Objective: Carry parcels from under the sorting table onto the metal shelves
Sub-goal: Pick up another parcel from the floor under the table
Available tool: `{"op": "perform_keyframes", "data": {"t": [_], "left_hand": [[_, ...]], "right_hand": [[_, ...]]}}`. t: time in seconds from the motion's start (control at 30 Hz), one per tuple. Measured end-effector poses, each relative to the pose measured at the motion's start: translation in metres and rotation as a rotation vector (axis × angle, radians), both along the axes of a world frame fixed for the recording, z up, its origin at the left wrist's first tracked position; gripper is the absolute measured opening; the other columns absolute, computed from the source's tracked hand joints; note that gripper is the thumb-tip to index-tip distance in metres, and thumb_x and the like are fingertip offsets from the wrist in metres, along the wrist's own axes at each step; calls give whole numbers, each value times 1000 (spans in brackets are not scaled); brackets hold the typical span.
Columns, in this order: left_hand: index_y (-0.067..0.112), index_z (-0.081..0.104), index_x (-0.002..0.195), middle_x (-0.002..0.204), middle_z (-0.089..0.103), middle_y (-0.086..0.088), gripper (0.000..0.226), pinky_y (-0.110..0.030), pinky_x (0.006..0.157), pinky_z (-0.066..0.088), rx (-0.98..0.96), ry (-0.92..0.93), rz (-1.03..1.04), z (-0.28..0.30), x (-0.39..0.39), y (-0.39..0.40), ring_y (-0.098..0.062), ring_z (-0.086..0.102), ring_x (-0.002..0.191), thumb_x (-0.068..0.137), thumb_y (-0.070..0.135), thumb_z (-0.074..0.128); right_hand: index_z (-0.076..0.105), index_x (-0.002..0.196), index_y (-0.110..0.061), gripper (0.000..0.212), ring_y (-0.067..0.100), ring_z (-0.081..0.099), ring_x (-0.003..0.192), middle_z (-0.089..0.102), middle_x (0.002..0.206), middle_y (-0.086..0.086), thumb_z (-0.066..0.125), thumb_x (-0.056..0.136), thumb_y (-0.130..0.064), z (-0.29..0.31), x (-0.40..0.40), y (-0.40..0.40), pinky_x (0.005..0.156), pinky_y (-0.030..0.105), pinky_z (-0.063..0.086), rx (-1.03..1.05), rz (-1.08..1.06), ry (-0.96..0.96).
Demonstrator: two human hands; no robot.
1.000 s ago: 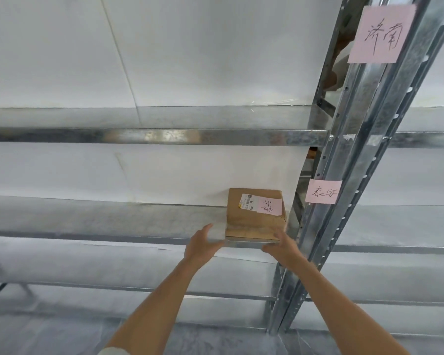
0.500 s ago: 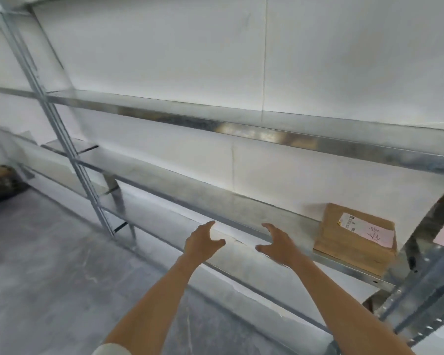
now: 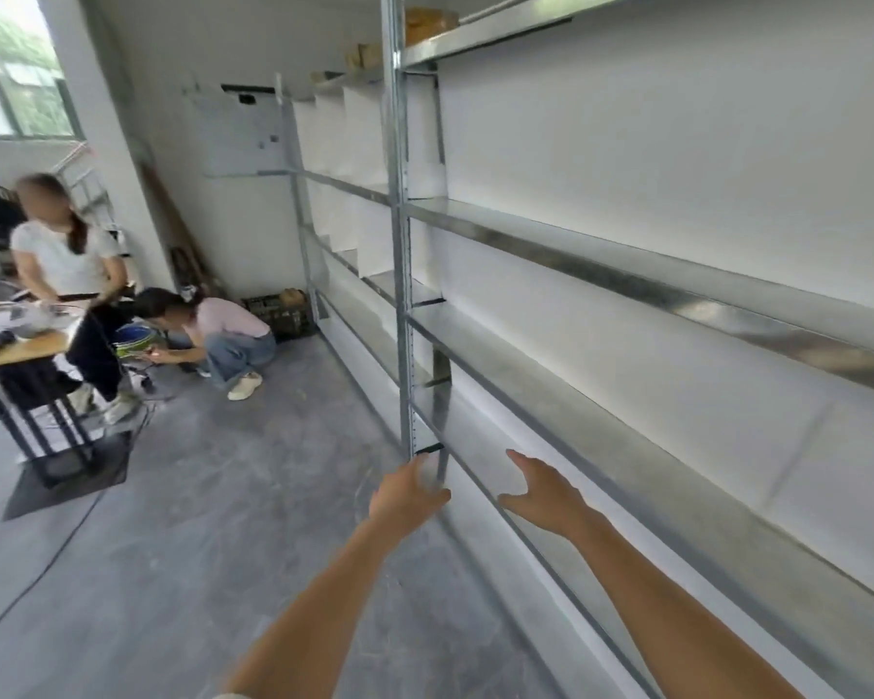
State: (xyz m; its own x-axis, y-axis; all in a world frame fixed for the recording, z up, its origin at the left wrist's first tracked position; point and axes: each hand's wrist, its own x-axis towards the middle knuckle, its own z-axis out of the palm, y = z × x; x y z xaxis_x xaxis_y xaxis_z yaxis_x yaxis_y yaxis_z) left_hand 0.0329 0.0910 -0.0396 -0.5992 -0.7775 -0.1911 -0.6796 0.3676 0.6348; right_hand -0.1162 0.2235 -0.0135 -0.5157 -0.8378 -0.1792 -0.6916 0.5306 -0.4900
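- Both hands are reaching out in front of the person, and both are holding nothing.
- The left hand (image 3: pixel 405 496) is hanging in front of the bottom of a shelf post (image 3: pixel 402 244). Its fingers are bent a little and spread loosely.
- The right hand (image 3: pixel 543 489) is hovering in front of the low metal shelves (image 3: pixel 626 280). Its fingers are spread wide and its thumb is sticking out.
- The long shelves near the hands are looking bare. I am not seeing any parcel close by.
- A few brown boxes (image 3: pixel 427 22) are sitting on the top shelf, far from the hands. They are too blurry to say more.
- A table (image 3: pixel 21 345) is standing well apart on the left, with stuff lying on top. One person is standing (image 3: pixel 66 274) by it and another person is crouching (image 3: pixel 213 330) on the floor beside it.
- I am not seeing any parcels under that table from here.
- I am thinking the step now is walking over to get one more parcel.
- To do it well, the person should be watching the dark cable (image 3: pixel 36 572) lying on the floor, so no foot trips on it.
- The person should be going around the crouching person, not bumping them.
- Bending the knees and taking the parcel with both hands, one on each side, should be keeping it steady.
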Motion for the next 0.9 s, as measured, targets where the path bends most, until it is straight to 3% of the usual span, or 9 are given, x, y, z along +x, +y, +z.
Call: {"op": "perform_keyframes", "data": {"t": [0.3,0.43,0.57,0.9], "left_hand": [[26,44,141,141,54,-7,79,-39,104,44,4,7,233,-13,94,-159,-27,52,129,70,51,67],[23,46,140,140,53,-10,63,-34,102,43,8,-31,388,-20,140,-211,-28,50,130,82,40,67],[21,44,140,142,50,-9,64,-32,104,41,26,-44,521,-29,179,-262,-25,48,130,83,39,65],[18,40,143,145,45,-9,65,-32,105,40,22,-54,813,-20,236,-440,-24,46,132,85,39,61]], "right_hand": [[24,150,-21,76,25,37,139,34,154,6,60,85,-40,-3,62,-199,109,37,34,25,272,13],[25,149,-19,76,23,36,139,33,154,7,61,85,-38,-12,98,-282,111,33,32,36,399,2],[24,149,-15,75,23,32,141,29,155,9,61,87,-34,-24,131,-365,113,32,28,46,537,-23],[27,148,-18,76,26,36,138,30,153,10,62,85,-39,-25,186,-603,110,35,33,61,807,-40]]}}
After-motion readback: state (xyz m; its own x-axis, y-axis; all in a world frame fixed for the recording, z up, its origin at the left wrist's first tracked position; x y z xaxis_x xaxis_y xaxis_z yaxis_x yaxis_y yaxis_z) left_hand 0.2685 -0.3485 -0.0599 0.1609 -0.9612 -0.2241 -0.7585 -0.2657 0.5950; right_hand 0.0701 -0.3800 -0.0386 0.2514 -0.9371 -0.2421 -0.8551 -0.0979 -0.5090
